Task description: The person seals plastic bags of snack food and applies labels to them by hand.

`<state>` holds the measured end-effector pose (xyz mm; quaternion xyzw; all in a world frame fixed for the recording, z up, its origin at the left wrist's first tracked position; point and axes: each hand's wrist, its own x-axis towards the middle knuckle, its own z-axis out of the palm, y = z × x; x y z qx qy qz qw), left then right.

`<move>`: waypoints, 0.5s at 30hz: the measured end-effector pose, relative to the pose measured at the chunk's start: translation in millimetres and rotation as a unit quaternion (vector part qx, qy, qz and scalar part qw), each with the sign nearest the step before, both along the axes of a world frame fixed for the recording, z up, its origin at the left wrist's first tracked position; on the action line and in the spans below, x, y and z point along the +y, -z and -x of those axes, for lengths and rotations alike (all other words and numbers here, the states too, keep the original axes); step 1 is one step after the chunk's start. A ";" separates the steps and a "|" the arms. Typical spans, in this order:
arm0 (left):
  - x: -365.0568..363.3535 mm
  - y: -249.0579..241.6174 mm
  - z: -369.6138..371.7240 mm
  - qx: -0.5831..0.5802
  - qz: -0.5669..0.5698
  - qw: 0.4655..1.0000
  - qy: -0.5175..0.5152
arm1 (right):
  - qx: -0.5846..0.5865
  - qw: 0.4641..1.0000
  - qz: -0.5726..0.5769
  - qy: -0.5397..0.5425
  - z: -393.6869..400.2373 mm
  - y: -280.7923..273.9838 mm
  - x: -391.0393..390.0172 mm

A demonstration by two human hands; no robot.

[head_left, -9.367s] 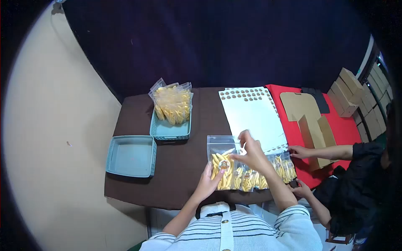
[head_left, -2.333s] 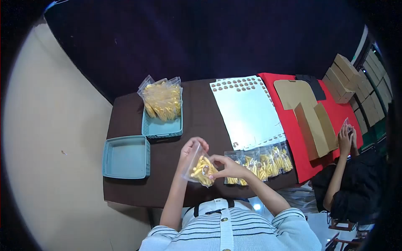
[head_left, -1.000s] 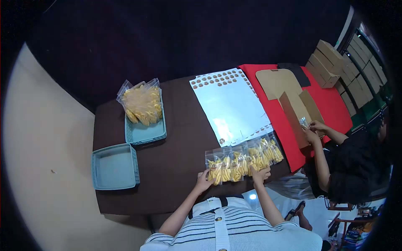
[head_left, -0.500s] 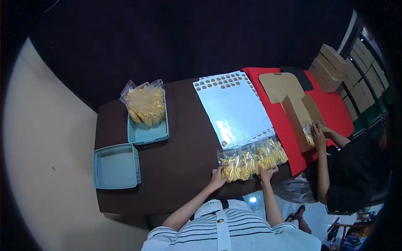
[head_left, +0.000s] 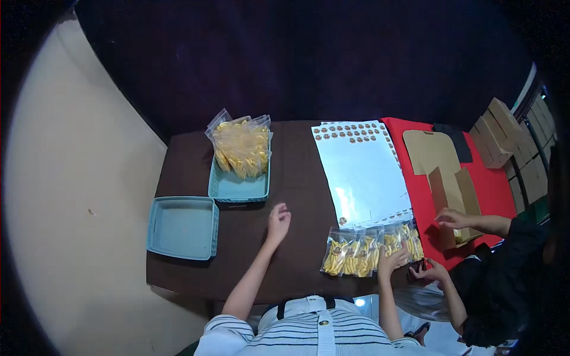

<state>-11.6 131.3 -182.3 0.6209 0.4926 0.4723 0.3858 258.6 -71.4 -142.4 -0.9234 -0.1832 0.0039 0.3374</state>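
Observation:
My left hand [head_left: 279, 221] is raised over the brown table, holding nothing, its fingers loosely apart. It is between the blue baskets and the snack bags. My right hand [head_left: 392, 260] lies against the front of the row of clear zip bags [head_left: 350, 256], thumb and fingers spread. Yellow finger-shaped snacks fill these bags, which overlap side by side, and small round stickers show on some. Just behind them lies a white sticker sheet [head_left: 365, 178] with brown round stickers left along its far and right edges.
One blue basket [head_left: 237, 194] holds a pile of filled snack bags [head_left: 243, 145]; another blue basket [head_left: 183, 256] stands beside it. On the red cloth [head_left: 496, 187] is an open cardboard box [head_left: 439, 193]. A co-worker's hands [head_left: 454, 218] are close at right. Stacked boxes [head_left: 493, 139] stand behind.
My left hand has left the bags and moved up and left over the table. My right hand has shifted onto the bags' right part. The co-worker's hands have moved apart, one toward the bags.

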 end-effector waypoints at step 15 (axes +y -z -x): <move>157.8 -42.4 42.5 0.261 0.027 0.957 -0.127 | 0.147 0.889 -0.145 -0.408 86.1 -11.3 75.2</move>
